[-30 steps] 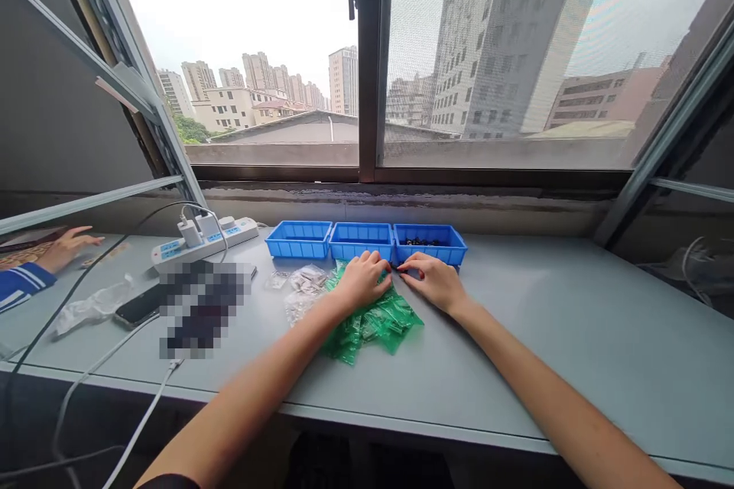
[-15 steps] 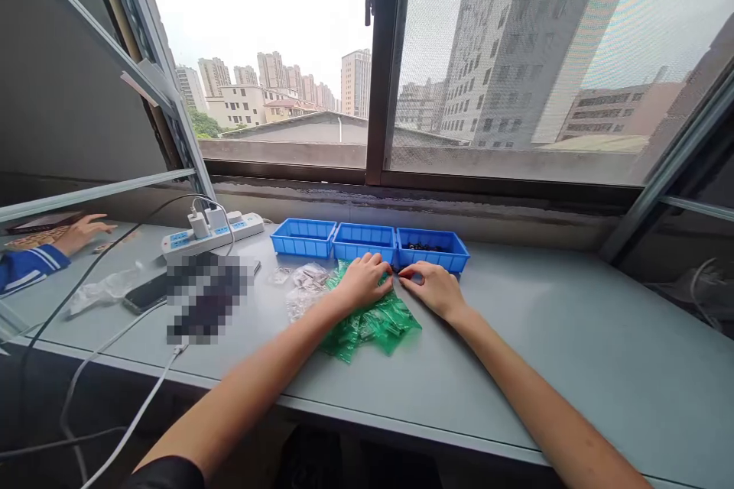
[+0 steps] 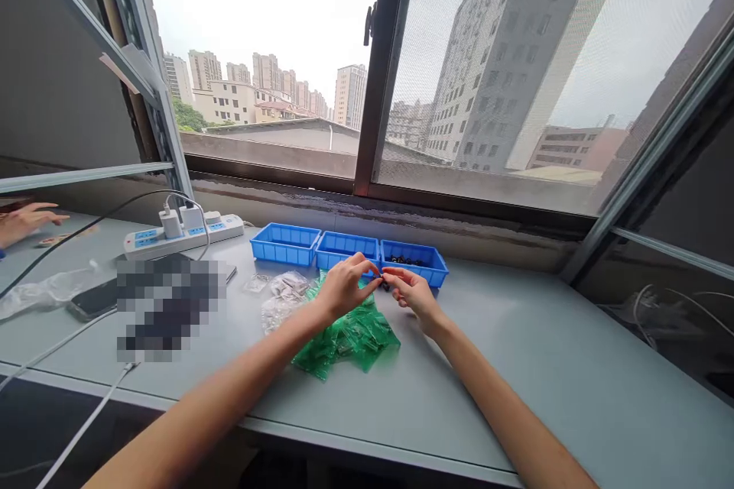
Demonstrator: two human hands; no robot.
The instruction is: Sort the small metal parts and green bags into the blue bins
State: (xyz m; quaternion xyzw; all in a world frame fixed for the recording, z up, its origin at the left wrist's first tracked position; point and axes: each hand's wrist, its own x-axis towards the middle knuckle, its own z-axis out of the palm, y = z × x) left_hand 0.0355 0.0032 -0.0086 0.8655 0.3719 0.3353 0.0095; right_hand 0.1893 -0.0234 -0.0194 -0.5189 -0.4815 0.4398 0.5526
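My left hand [image 3: 347, 286] is above a pile of green plastic bags [image 3: 352, 340], thumb and forefinger closed in a pinch. Facing it, my right hand [image 3: 414, 294] pinches too, and the fingertips of both hands meet at a small black part [image 3: 384, 279]. Its exact kind is too small to make out. Just behind the hands stands a blue bin [image 3: 421, 275] with small black pieces in it. Clear plastic bags [image 3: 287, 294] with pale contents lie left of the green ones.
Two more blue bins [image 3: 285, 254] stand in line along the wall. On the left are a power strip [image 3: 183, 237], a phone [image 3: 92, 298], a blurred dark object [image 3: 172, 313] and cables. Another person's hand [image 3: 28, 221] shows at the far left. Metal posts frame the window.
The view has tilted and shifted to the right. My hands have come closer together, and their fingertips now meet around the small black part.
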